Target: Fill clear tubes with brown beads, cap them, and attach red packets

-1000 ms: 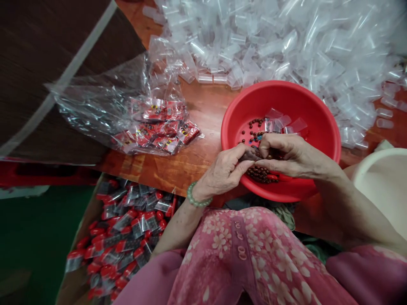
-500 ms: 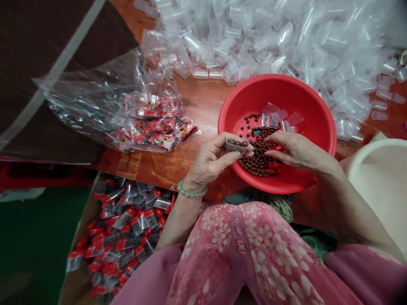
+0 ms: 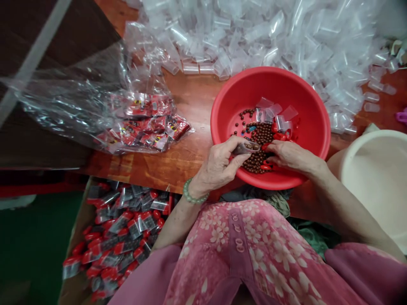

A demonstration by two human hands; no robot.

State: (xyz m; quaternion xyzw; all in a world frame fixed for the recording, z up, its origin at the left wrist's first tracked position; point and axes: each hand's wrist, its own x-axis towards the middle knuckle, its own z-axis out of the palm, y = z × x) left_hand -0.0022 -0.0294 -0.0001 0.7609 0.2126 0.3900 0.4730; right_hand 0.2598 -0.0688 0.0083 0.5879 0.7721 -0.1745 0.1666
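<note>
A red basin (image 3: 295,84) stands on the wooden table and holds a heap of small brown beads (image 3: 259,150), a few red caps (image 3: 280,136) and several clear tubes (image 3: 275,114). My left hand (image 3: 219,163), with a green bead bracelet on the wrist, pinches a small clear tube (image 3: 246,147) partly filled with brown beads at the basin's near rim. My right hand (image 3: 288,154) lies in the basin, fingers curled at the beads and a red cap, close to the tube's mouth.
A large pile of empty clear tubes (image 3: 270,29) covers the table behind the basin. A clear plastic bag with red packets (image 3: 149,127) lies at the left. A cardboard box of red-capped filled tubes (image 3: 124,228) sits below the table edge. A white tub (image 3: 378,178) stands at the right.
My hands were pressed together over the basin one second ago. They have parted; the left now holds the bead-filled tube in plain sight and the right has dropped to the beads and caps.
</note>
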